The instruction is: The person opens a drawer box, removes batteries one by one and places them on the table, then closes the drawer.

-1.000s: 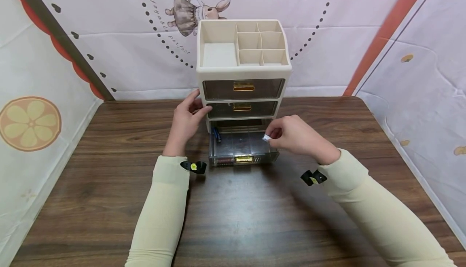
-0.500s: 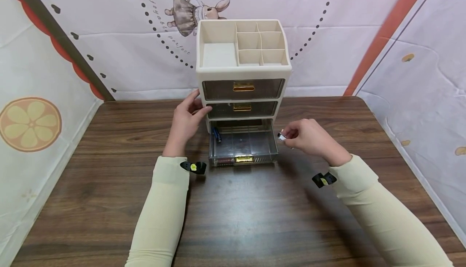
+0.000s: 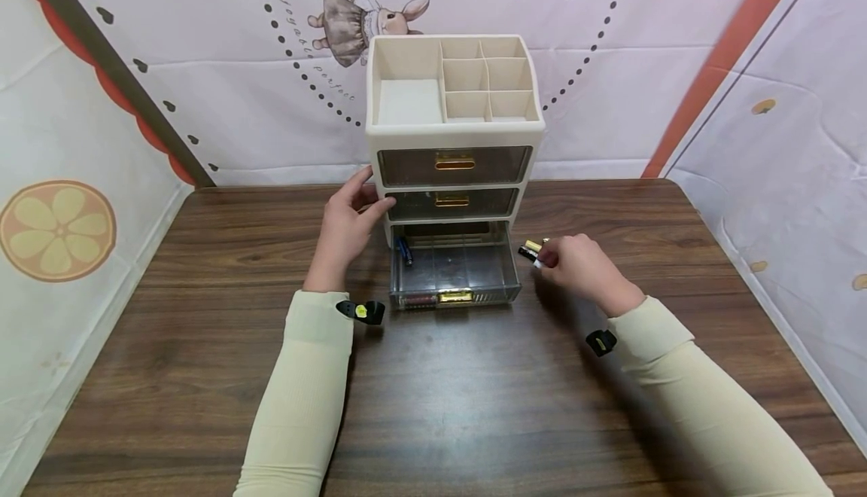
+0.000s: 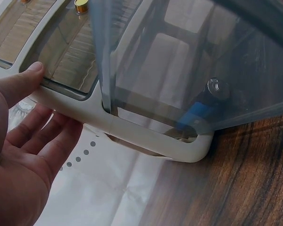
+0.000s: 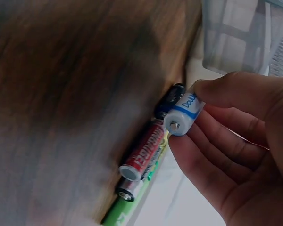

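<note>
My left hand [image 3: 347, 230] grips the left side of a cream drawer organizer [image 3: 454, 135], its thumb on the front frame by the middle drawer. The clear bottom drawer [image 3: 452, 294] is pulled out. Inside it, a blue battery [image 3: 405, 251] lies at the left, and something reddish shows behind its front. To the right of the drawer, my right hand [image 3: 582, 271] pinches a white battery [image 5: 185, 112] with blue lettering between thumb and fingers. Right beneath and beside it in the right wrist view are a dark blue battery [image 5: 170, 100], a red battery [image 5: 144, 148] and a green one [image 5: 125, 212].
The organizer's open top compartments [image 3: 488, 79] face up. Two upper drawers with gold handles [image 3: 454, 163] are closed. A printed cloth [image 3: 596, 0] hangs behind and at both sides of the brown wooden table [image 3: 433, 407].
My right hand has moved from over the open drawer to the right, down beside the batteries, with the white battery between its fingers. The left hand has stayed on the organizer.
</note>
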A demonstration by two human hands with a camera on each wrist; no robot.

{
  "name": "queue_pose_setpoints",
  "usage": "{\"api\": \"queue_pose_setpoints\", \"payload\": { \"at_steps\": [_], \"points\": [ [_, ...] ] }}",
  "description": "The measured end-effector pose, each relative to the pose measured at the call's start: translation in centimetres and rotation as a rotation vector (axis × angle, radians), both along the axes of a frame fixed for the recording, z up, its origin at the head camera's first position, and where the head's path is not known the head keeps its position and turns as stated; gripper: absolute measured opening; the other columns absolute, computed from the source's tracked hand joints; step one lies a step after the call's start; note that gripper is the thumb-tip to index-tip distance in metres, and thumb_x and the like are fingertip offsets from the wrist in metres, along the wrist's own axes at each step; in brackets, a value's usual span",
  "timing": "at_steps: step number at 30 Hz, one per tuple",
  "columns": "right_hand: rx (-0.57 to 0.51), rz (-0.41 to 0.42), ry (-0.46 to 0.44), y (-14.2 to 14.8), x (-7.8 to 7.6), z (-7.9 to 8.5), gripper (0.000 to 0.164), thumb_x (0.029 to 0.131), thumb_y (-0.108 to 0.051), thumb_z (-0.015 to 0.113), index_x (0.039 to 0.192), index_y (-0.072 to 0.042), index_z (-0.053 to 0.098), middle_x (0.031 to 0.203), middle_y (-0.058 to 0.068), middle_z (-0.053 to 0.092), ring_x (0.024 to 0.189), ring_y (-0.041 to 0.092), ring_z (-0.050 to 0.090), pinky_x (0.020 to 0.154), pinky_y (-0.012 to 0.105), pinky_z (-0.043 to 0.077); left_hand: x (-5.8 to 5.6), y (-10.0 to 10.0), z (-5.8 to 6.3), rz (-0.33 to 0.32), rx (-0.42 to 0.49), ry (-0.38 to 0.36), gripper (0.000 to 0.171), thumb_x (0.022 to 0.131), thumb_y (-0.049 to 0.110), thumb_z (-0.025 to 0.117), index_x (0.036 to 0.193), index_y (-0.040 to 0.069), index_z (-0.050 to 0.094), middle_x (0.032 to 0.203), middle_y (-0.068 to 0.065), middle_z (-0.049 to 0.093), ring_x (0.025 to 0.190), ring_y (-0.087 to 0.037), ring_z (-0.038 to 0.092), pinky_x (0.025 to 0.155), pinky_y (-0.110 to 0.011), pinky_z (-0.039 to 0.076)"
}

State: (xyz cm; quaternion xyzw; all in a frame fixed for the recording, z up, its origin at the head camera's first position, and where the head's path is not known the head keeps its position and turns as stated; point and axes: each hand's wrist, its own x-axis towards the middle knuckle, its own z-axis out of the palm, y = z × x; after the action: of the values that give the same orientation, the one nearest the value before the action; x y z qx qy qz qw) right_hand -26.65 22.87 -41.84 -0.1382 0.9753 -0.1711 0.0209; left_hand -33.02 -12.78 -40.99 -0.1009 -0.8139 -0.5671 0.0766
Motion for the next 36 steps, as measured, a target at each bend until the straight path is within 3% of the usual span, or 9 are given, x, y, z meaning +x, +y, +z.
{"api": "queue_pose_setpoints", "payload": {
  "at_steps": [13, 36],
  "points": [
    [0.118, 0.055, 0.043, 0.4, -0.1, -1.2, 0.01, 0.08, -0.009, 0.07, 0.088, -0.003, 0.071, 0.07, 0.0, 0.064, 0.066, 0.02, 0.059, 0.065, 0.044, 0.05, -0.1, 0.1, 0.0, -0.003, 0.004, 0.006, 0.06, 0.089, 0.029, 0.071, 0.144, 0.031, 0.046, 0.119, -0.013, 0.066, 0.113, -0.023, 0.062, 0.096, -0.04, 0.05],
    [0.14, 0.062, 0.066, 0.4, 0.2, -0.9, 0.01, 0.082, -0.009, 0.069, 0.088, -0.003, 0.073, 0.076, 0.005, 0.07, 0.07, 0.026, 0.063, 0.067, 0.047, 0.051, -0.1, 0.0, 0.1, 0.0, 0.002, -0.005, 0.062, 0.09, 0.029, 0.07, 0.146, 0.03, 0.044, 0.118, -0.014, 0.065, 0.114, -0.024, 0.062, 0.097, -0.04, 0.05]
  ]
}}
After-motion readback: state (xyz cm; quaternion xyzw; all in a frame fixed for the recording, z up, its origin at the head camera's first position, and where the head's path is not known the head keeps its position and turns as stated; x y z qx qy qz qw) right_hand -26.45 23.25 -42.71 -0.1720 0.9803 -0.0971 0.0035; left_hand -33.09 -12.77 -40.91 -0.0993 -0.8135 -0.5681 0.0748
